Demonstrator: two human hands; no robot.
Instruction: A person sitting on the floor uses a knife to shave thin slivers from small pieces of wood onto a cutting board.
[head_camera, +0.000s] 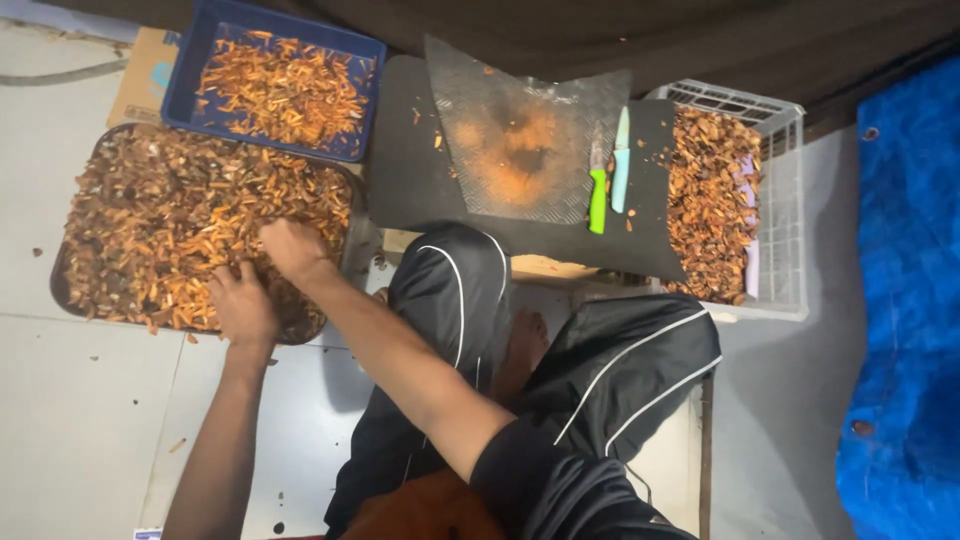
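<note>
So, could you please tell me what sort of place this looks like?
Probably a small floor-level food-processing workspace: a large tray of orange-brown pieces, a blue crate, and two knives on a stained cutting mat.

Informal floor-level workshop for sorting and cutting dried orange-brown pieces, pale tiled floor (90, 420), heaped round tray (70, 290), blue plastic crate (200, 60), white plastic crate (785, 200), stained cutting mat (520, 150) with two knives (610, 175), blue tarpaulin (905, 300) alongside
</note>
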